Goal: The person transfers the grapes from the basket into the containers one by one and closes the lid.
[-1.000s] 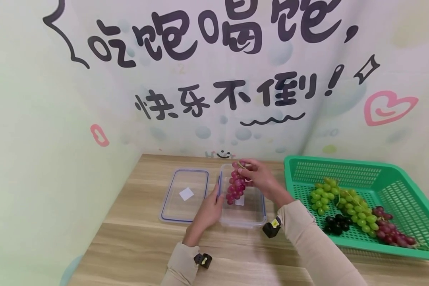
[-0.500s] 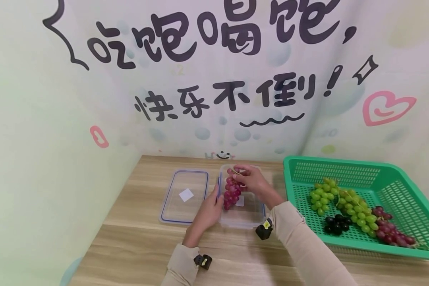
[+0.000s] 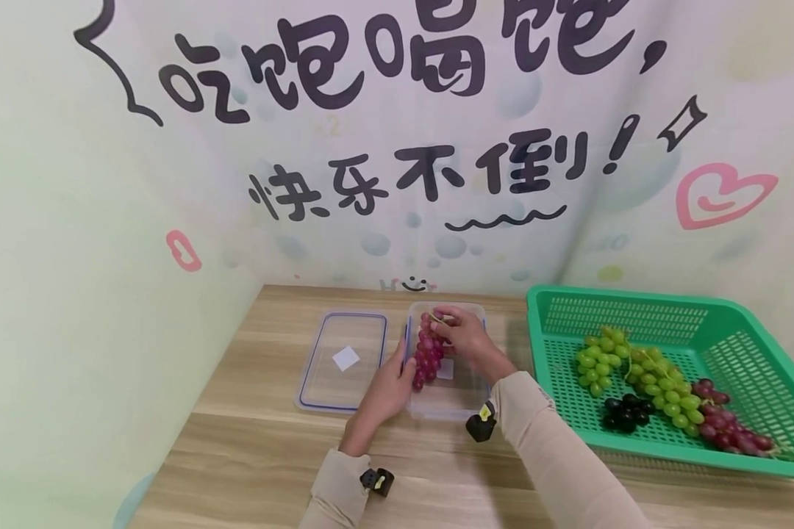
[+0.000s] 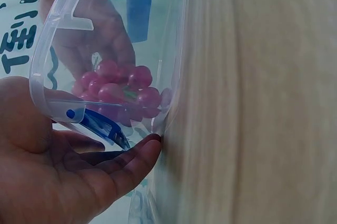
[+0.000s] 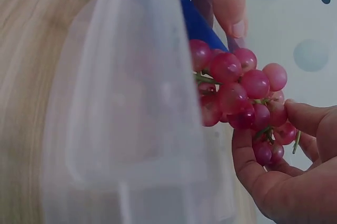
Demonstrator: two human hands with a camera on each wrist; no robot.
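Note:
My right hand [image 3: 468, 339] pinches the top of a bunch of red grapes [image 3: 428, 361] between thumb and fingers. The bunch hangs inside a clear plastic container [image 3: 445, 413], near its left wall. In the right wrist view the grapes [image 5: 237, 98] show beyond the container's blurred wall [image 5: 131, 103], with my thumb and fingers around their stem end. My left hand [image 3: 385, 389] holds the container's left side, thumb at the rim and fingers outside by the blue-edged clip [image 4: 108, 129]. Through the wall in the left wrist view, the lower grapes [image 4: 110, 93] appear close to the bottom.
A clear lid with a blue seal [image 3: 364, 345] lies flat left of the container. At right stands a green basket [image 3: 635, 295] with green grapes [image 3: 662, 382], black grapes [image 3: 625, 413] and more red grapes [image 3: 728, 430]. A printed wall covering rises behind the wooden table [image 3: 238, 441].
My right hand has moved slightly left and down with the red grapes, lowering them toward the container's left wall. The left hand stays in place.

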